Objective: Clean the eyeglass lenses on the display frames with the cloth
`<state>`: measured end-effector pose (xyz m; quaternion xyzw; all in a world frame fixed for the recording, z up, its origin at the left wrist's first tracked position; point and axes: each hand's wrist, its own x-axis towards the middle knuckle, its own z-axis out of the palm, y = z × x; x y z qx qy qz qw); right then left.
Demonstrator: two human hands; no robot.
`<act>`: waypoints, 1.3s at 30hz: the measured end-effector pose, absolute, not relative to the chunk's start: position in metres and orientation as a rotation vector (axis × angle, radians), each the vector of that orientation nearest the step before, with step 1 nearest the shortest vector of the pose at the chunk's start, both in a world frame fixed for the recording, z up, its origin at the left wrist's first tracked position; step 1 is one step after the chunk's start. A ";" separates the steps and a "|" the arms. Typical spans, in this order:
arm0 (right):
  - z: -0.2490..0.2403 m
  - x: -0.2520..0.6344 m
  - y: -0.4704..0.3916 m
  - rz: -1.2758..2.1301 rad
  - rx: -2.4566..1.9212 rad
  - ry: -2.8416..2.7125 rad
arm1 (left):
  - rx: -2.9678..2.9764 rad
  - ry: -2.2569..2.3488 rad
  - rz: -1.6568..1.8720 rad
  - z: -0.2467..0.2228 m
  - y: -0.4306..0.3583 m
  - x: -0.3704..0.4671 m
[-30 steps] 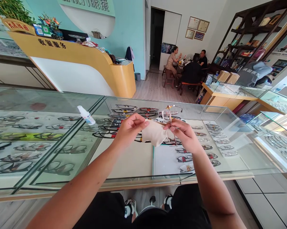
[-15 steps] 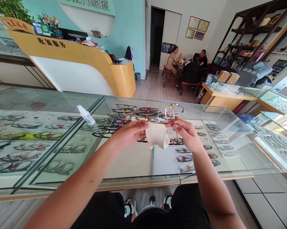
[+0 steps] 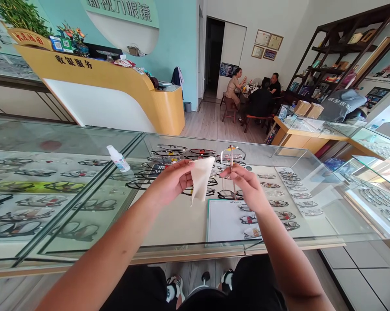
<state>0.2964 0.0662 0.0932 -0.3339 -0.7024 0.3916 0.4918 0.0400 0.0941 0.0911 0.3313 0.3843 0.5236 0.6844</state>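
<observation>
My left hand (image 3: 172, 181) pinches a cream cleaning cloth (image 3: 201, 176) by its upper edge, and the cloth hangs down in front of it. To its right, my right hand (image 3: 247, 181) grips a pair of eyeglasses (image 3: 231, 150) with its fingertips. The glasses are held on end above the counter; part of the frame is hidden by my fingers. The cloth and the glasses are apart. Left of my hands, a white spray bottle (image 3: 119, 159) stands on the glass counter (image 3: 169, 247).
Rows of eyeglass frames (image 3: 146, 172) lie inside the showcase below my hands. A white display board (image 3: 225, 220) is under the glass at right. Beyond stand a yellow cashier counter (image 3: 167, 108) and several people (image 3: 260, 101) seated at a table.
The cloth, earlier stretched between both hands, now hangs from my left hand alone. My right hand has let go of it and keeps the eyeglasses, a little apart.
</observation>
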 end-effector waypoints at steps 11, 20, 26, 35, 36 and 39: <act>0.078 0.266 0.058 0.908 -0.782 -1.818 | 0.979 0.806 1.266 0.087 0.082 0.051; 0.072 0.257 0.058 0.909 -0.746 -1.806 | 1.171 0.853 1.337 0.082 0.075 0.059; 0.069 0.255 0.059 0.941 -0.769 -1.813 | 1.252 0.875 1.317 0.076 0.075 0.061; 0.071 0.256 0.062 1.101 -0.704 -1.781 | 1.212 0.871 1.378 0.080 0.072 0.066; 0.071 0.257 0.062 1.110 -0.688 -1.786 | 1.164 0.847 1.359 0.081 0.073 0.066; 0.072 0.259 0.062 1.104 -0.649 -1.816 | 1.075 0.790 1.255 0.082 0.076 0.063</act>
